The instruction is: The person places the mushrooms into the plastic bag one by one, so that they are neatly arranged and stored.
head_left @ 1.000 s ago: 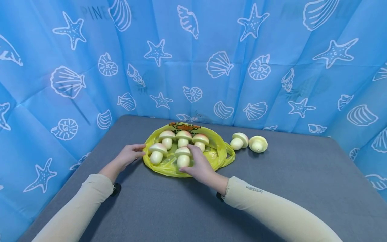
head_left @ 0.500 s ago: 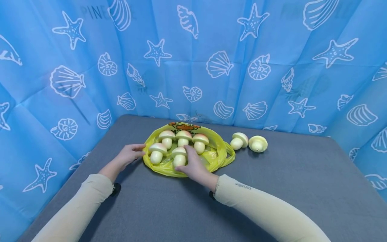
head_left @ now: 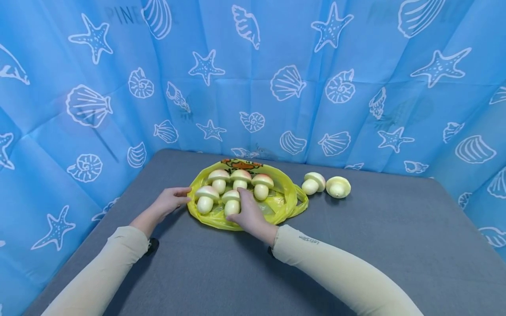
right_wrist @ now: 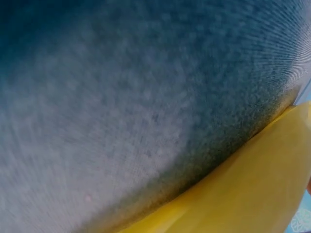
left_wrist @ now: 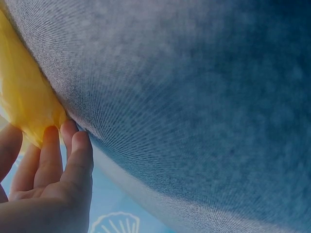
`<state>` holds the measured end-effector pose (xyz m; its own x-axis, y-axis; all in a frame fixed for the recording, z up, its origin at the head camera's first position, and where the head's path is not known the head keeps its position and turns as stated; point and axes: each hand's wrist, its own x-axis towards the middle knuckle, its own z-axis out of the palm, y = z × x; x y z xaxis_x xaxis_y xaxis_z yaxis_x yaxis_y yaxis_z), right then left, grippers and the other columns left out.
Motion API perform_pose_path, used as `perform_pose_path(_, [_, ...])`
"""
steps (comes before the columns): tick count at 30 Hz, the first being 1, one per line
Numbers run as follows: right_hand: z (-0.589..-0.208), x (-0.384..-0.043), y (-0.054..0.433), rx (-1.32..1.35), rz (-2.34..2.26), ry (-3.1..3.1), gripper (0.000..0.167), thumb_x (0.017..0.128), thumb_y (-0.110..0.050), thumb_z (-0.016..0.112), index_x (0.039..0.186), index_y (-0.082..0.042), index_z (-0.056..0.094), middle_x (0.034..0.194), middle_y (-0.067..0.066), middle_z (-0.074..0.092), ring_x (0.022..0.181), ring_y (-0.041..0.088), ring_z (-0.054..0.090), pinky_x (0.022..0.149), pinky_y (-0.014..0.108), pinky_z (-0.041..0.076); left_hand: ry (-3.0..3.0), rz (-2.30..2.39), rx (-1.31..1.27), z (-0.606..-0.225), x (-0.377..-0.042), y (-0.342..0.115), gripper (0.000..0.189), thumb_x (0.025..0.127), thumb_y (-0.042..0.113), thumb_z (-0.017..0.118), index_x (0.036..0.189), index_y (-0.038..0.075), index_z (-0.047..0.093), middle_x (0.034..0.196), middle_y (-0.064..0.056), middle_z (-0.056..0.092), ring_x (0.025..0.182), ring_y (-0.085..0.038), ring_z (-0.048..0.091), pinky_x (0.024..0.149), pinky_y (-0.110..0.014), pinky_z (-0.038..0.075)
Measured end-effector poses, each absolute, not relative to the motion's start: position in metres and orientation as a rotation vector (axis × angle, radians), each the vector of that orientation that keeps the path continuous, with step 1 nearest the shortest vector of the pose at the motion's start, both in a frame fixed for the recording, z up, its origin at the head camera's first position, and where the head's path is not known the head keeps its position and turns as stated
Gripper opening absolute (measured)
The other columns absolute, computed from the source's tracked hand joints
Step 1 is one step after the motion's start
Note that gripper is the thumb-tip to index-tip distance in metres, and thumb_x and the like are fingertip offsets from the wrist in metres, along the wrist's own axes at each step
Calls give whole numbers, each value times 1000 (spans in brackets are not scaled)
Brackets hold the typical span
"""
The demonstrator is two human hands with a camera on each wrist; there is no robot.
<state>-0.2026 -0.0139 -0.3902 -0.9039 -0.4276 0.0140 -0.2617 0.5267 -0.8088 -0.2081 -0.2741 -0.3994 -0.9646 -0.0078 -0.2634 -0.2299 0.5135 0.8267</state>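
A yellow plastic bag (head_left: 276, 213) lies spread wide on the table, with several toy mushrooms standing in it. My right hand (head_left: 251, 218) grips one toy mushroom (head_left: 231, 206) at the front of the bag, thumb low on its stem side and fingers behind. Another mushroom (head_left: 205, 204) stands to its left, and a row of mushrooms (head_left: 240, 176) is behind. At the bag's left edge, my left hand (head_left: 168, 202) touches the rim with fairly straight fingers; its fingertips meet the yellow plastic in the left wrist view. The right wrist view shows mostly the bag's side (right_wrist: 252, 189).
Two more toy mushrooms lie right of the bag: one tilted (head_left: 313, 183), one with its underside and stem facing me (head_left: 337, 188). A bag handle (head_left: 299, 205) loops out nearby. The grey tabletop (head_left: 375, 228) ends at a blue shell-patterned curtain (head_left: 237, 96).
My right hand has shifted left inside the bag, moving the gripped mushroom toward the front-left one. The left hand stays at the bag's rim.
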Motion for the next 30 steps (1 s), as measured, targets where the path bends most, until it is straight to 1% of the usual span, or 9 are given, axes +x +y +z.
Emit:
perform_pose_path(6, [-393, -203, -15, -584, -1310, 2601, 91, 78, -2, 80, 150, 2, 24, 146, 27, 32, 127, 39, 44, 102, 49, 42, 2529, 1429, -198, -398, -207, -274, 52, 101, 11, 51, 147, -6, 35, 148, -28, 35, 136, -41, 34, 108, -52, 34])
perform_pose_path(12, [-393, -203, -14, -566, -1295, 2593, 94, 79, -2, 80, 152, -1, 21, 147, 29, 30, 126, 40, 45, 97, 48, 46, 2528, 1427, -215, -398, -207, -273, 51, 101, 12, 51, 147, -5, 35, 148, -28, 36, 136, -41, 33, 108, -52, 34])
perform_pose_path(18, [-389, -202, -11, -571, -1292, 2561, 92, 79, 1, 78, 152, -1, 22, 149, 29, 28, 130, 41, 41, 98, 49, 44, 2523, 1426, -233, -398, -208, -271, 51, 101, 12, 51, 147, -4, 35, 148, -27, 36, 136, -40, 34, 108, -51, 34])
perform_pose_path(22, [-388, -203, -11, -585, -1260, 2568, 88, 78, 3, 77, 150, 1, 27, 147, 28, 31, 129, 40, 42, 99, 49, 44, 2516, 1431, -244, -397, -208, -271, 51, 101, 12, 52, 147, -4, 36, 149, -27, 36, 136, -40, 34, 108, -51, 34])
perform_pose_path(26, [-388, -204, -14, -599, -1219, 2598, 84, 78, 1, 78, 148, 2, 31, 145, 27, 37, 128, 39, 43, 101, 49, 42, 2507, 1438, -232, -396, -208, -271, 51, 101, 12, 51, 147, -4, 35, 149, -27, 35, 137, -40, 33, 108, -51, 34])
perform_pose_path(30, [-388, -205, -18, -591, -1216, 2606, 85, 79, -1, 79, 149, 1, 30, 146, 26, 36, 131, 39, 40, 102, 49, 41, 2496, 1444, -213, -396, -207, -272, 52, 101, 12, 51, 147, -5, 35, 149, -28, 35, 136, -41, 33, 108, -51, 34])
